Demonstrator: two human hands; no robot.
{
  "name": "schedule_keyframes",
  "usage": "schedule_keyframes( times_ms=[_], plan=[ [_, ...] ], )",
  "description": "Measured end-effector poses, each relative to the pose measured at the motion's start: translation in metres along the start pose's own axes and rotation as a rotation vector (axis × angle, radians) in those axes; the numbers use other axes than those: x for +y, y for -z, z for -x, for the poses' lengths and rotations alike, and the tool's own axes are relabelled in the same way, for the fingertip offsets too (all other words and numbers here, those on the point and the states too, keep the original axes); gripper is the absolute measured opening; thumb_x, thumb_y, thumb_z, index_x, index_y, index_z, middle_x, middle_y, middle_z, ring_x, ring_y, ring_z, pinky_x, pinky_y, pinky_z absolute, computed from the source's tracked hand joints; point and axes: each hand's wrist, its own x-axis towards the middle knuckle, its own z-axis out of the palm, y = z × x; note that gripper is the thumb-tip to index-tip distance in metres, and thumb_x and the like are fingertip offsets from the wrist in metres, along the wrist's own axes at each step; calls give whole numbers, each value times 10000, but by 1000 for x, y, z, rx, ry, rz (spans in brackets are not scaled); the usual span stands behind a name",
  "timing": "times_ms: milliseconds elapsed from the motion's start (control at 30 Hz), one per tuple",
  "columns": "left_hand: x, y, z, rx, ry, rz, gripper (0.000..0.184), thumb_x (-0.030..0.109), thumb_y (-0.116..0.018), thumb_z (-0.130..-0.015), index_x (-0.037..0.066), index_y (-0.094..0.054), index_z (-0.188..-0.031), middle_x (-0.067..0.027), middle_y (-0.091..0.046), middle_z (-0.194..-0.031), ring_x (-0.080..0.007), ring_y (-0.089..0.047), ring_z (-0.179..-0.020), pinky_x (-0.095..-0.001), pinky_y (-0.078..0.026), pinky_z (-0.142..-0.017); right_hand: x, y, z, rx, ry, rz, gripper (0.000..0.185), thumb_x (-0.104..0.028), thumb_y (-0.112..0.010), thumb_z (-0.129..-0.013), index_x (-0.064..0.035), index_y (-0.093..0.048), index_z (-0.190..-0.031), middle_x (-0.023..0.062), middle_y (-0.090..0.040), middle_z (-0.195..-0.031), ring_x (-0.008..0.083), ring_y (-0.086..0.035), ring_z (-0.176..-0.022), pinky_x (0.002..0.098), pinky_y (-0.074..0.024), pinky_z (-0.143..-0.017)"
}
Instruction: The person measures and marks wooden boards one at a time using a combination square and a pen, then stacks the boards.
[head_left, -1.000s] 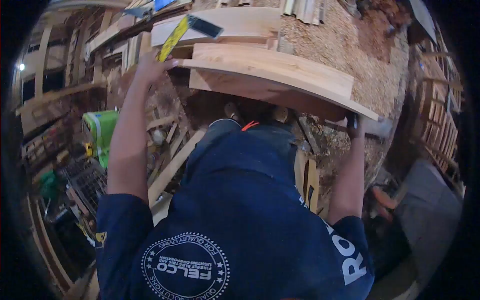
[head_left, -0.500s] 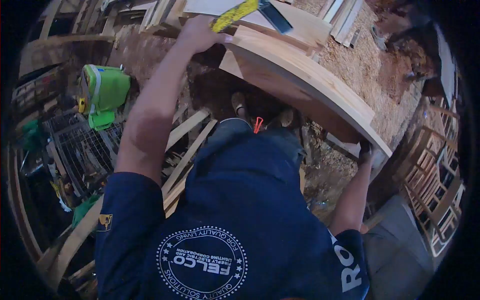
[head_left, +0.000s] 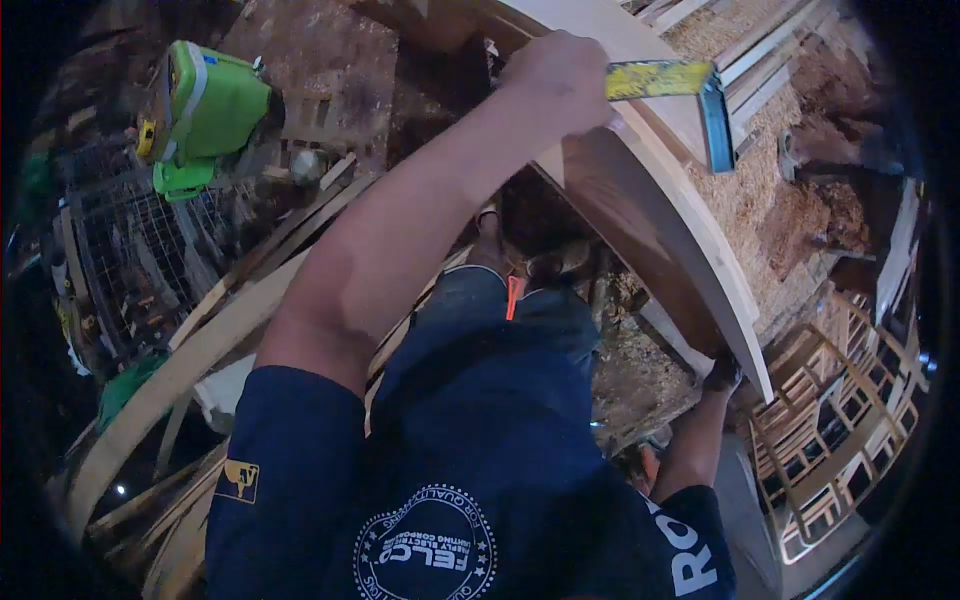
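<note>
My left hand [head_left: 562, 85] is closed around the yellow end of a try square [head_left: 660, 80], whose blue-green stock points down to the right. That hand also rests at the upper part of a curved wooden board [head_left: 690, 225]. The board arcs down to the right, its dark broad face towards me and its pale edge outward. At its lower end my right hand [head_left: 722, 375] grips it from beneath, with the fingers mostly hidden behind the wood.
A pale wooden panel [head_left: 590, 20] lies beyond the board. Wood shavings [head_left: 740, 200] cover the surface at right, near stacked strips [head_left: 770, 60]. A green plastic container [head_left: 215, 105] stands at left above long timber pieces [head_left: 190, 370]. Slatted wooden frames [head_left: 840, 410] stand at lower right. Another person's foot [head_left: 790, 155] shows.
My left hand has moved right and slightly down in view with the try square, which has turned so its stock hangs downward. The curved board now slopes more steeply; my right hand sits lower.
</note>
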Motion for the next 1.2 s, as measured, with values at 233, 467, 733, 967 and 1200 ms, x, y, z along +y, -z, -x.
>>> schedule_keyframes(
  times_ms=[233,467,733,967,1200],
  plan=[
    [-13,-12,-2,134,-99,72,564,491,-852,-735,42,-755,-1062,-176,-741,-1047,-359,-724,-1015,-469,-578,-921,-6,-2,11,0,1,92,564,-398,-599,-941,-84,-563,-1408,97,-683,-1278,241,-637,-1154,400,-461,-1045],
    [-14,-14,-7,95,-106,73,497,394,-878,-747,62,-765,-1099,-169,-737,-1100,-328,-733,-1032,-450,-604,-890,-9,1,16,-5,-14,148,549,-387,-597,-949,-80,-566,-1403,95,-685,-1270,237,-639,-1143,394,-466,-1031],
    [-12,-4,0,94,-87,150,365,286,-765,-812,-5,-752,-1033,-220,-738,-968,-374,-738,-923,-464,-598,-826,-6,1,17,-6,-18,164,533,-375,-596,-957,-76,-570,-1397,92,-687,-1260,232,-641,-1132,387,-472,-1015],
    [-8,12,1,-1,-42,216,242,134,-669,-836,-58,-753,-958,-288,-730,-965,-427,-735,-955,-499,-606,-843,-3,2,15,-17,-23,177,519,-365,-595,-965,-72,-573,-1392,90,-689,-1252,227,-643,-1121,382,-477,-1001],
    [-10,8,3,51,-100,196,236,119,-658,-828,-56,-759,-950,-283,-733,-963,-429,-734,-960,-486,-606,-855,-3,1,14,-27,-26,189,504,-354,-593,-972,-68,-576,-1387,87,-692,-1243,223,-645,-1111,376,-482,-987]
  ],
)
